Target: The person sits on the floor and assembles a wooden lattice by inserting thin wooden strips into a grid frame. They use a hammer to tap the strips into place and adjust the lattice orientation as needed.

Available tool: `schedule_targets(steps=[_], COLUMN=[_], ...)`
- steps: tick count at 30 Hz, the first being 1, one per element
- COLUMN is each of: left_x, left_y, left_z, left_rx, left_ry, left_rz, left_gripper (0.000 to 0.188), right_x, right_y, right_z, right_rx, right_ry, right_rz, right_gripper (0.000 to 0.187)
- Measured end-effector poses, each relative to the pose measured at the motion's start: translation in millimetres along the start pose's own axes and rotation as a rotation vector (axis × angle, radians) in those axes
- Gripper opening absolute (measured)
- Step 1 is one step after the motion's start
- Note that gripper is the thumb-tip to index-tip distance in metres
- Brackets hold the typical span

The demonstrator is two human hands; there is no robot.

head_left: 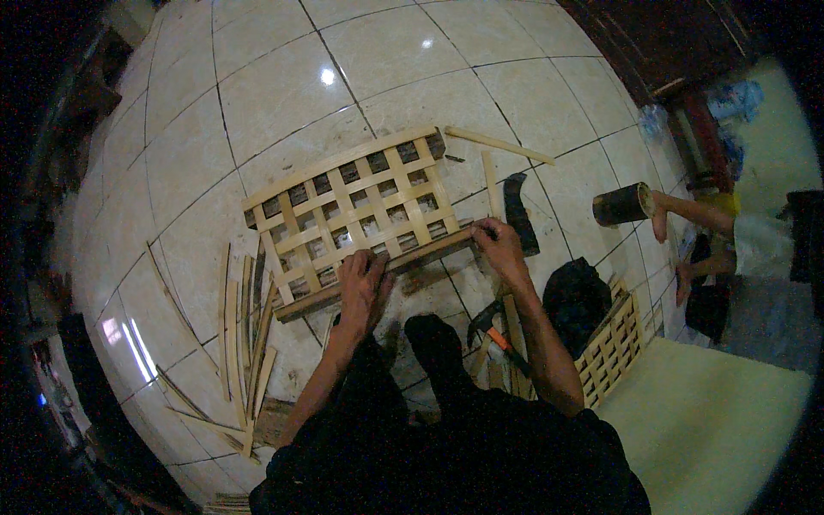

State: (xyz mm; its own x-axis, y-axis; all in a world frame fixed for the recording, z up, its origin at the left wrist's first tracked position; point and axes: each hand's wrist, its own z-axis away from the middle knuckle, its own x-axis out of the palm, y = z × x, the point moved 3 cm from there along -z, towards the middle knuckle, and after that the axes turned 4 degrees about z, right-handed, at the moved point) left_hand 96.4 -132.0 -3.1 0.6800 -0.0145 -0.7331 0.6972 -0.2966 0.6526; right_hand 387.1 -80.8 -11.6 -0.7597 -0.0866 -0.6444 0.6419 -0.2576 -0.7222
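We've got our right fingers [487, 227] pinched at the front rail [429, 250], left fingers [364, 263] curled there, grip unclear, so uneven pressure could skew the lattice [374, 197].

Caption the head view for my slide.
Left hand and right hand touch the near rail of a woven lattice on tiled floor.

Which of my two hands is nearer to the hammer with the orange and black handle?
Right. The right hand is beyond the hammer, at the right end of the lattice's near edge; the left hand is farther away, leftward.
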Motion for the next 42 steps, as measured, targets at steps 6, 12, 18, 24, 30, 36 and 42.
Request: schedule_targets(steps=[6,12,18,24,30,36,42], left_x=[19,57,54,58,80,90,69], left_y=[31,45,56,49,30,18,55], left_z=[-28,-62,-59,-65,-66,-60,-65], left_rx=[0.126,0.2,0.19,0.19,-0.475,-0.119,0.181], left_ry=[0.008,-0.079,-0.045,-0.052,-0.159,-0.178,-0.165], left_rz=[-0.029,0.001,0.089,0.17,1.039,0.629,-0.039], left_gripper=[0.05,0.035,0.026,0.023,0.017,0.021,0.027], right_x=[-6,-2,-14,-136,-163,-123,-114], right_y=[-21,-19,-18,44,191,211,265], right_z=[5,6,19,90,169,162,163], right_rx=[0.01,0.02,0.029,0.11,0.319,0.054,0.03], right_ry=[-0.006,-0.01,0.025,0.266,0.305,0.395,0.446], right_rz=[0.047,-0.023,-0.007,0.197,0.707,0.664,0.588], right_gripper=[0.03,0.029,0.027,0.033,0.032,0.034,0.037])
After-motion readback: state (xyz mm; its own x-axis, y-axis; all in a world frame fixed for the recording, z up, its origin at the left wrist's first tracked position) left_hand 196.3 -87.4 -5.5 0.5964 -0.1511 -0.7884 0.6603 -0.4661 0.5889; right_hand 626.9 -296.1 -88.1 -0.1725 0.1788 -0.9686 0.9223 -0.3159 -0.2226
